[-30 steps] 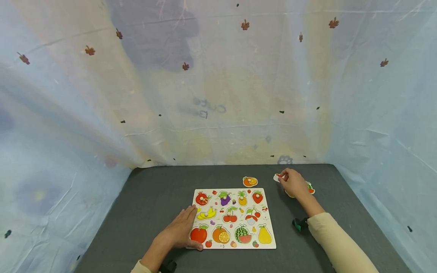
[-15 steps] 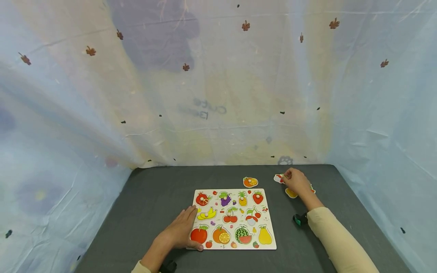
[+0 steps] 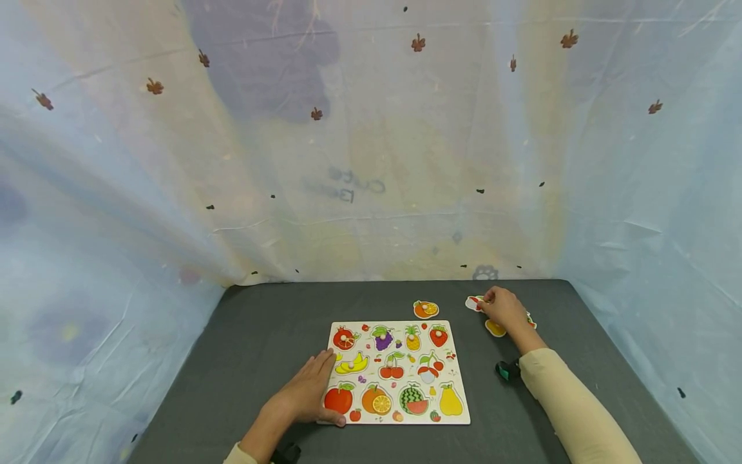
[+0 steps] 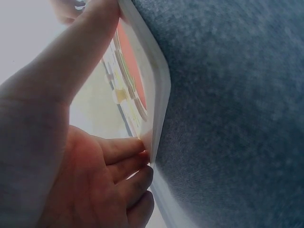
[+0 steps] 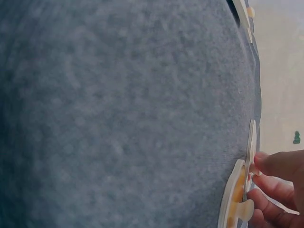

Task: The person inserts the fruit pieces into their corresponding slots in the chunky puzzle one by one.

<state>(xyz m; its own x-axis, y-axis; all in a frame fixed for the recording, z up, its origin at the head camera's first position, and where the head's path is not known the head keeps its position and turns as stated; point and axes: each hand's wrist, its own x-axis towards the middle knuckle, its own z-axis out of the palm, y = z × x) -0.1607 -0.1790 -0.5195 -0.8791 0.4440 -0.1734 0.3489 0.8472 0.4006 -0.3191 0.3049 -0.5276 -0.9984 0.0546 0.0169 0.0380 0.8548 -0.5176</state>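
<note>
A white fruit puzzle board [image 3: 371,418] lies on the table, with printed fruit and some knobbed pieces set in it. My left hand [image 3: 307,388] rests along its left side, thumb at the near corner. In the left wrist view the fingertips [image 4: 140,178] press its edge. At the back right, my right hand [image 3: 507,310] pinches the knob of a red-and-white puzzle piece [image 3: 473,303]. The right wrist view shows the thumb [image 5: 278,164] and fingers around that knob. A yellow puzzle piece [image 3: 494,328] with its own knob lies right beside it, partly under the hand.
An orange puzzle piece [image 3: 426,310] lies just beyond the board's far edge. Part of a watermelon puzzle piece [image 3: 531,321] shows behind the right wrist. The dark grey table [image 3: 272,322] meets patterned pale curtains [image 3: 371,245] at its back and sides.
Over the last second my right hand has shifted slightly, uncovering more of the red-and-white and yellow pieces. My left hand has stayed on the board.
</note>
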